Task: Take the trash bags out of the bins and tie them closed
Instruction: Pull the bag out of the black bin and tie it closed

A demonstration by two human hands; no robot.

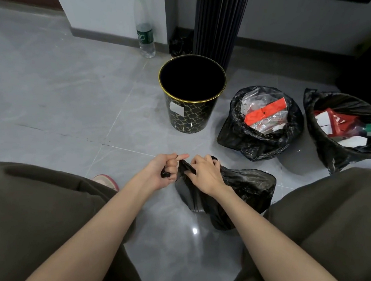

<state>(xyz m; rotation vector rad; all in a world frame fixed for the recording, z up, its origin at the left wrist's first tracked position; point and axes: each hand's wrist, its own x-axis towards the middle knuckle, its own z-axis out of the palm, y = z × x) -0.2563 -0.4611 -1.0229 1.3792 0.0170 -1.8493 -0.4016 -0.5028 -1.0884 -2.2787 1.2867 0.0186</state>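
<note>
A filled black trash bag (244, 189) lies on the grey floor between my knees. My left hand (163, 171) grips one twisted end of its neck, with a black tail poking out below the fist. My right hand (204, 172) pinches the bag's gathered neck right beside it. Behind them stands a black bin with a gold rim (191, 96), with no bag in it. To its right sit two bins lined with open black bags: one (259, 136) showing red and clear wrappers, another (342, 151) at the frame's right edge holding red packaging and a bottle.
A clear plastic bottle (144, 25) stands by the white wall at the back. A dark ribbed column (219, 24) rises behind the bin, with a small black bag (179, 45) at its foot. My knees in dark trousers fill both lower corners; a slipper (107, 181) shows at left.
</note>
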